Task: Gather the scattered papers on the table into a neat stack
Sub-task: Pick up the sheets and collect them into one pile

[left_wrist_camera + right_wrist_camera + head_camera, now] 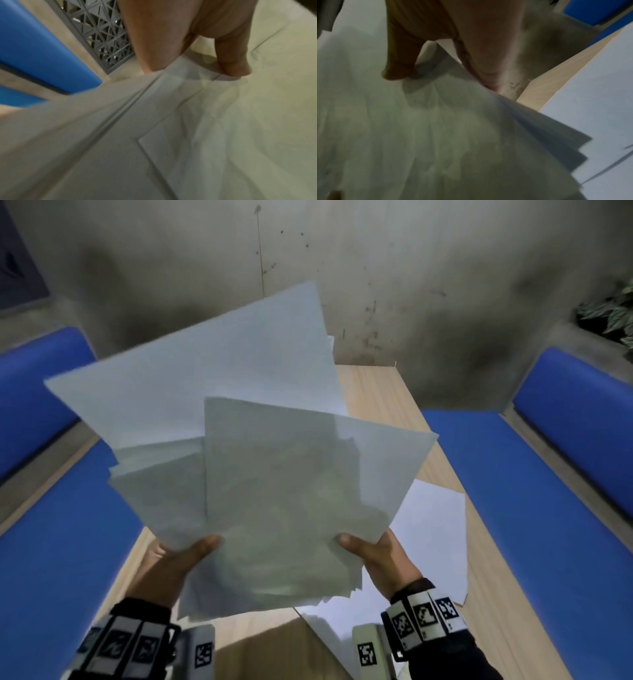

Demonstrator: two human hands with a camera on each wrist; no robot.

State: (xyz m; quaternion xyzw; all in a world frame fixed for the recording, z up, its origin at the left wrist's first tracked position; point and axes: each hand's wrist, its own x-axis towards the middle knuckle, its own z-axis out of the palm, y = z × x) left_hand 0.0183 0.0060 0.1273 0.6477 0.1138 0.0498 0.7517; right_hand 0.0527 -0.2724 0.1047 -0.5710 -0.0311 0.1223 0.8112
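Wooden table [442, 467] between blue benches [548, 508] bore loose sheets [435, 529]; above it, left hand [168, 570] and right hand [380, 559] each pinched the fanned, uneven papers [274, 474], thumbs on top.

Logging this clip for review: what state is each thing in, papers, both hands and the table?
Held papers: lifted off the table, fanned out and misaligned, not yet a neat stack.
Left hand: grips the bunch's lower left edge, thumb on top.
Right hand: grips the lower right edge, thumb on top.
Loose papers: lying flat on the table, not gathered.
Table: partly covered by loose sheets.
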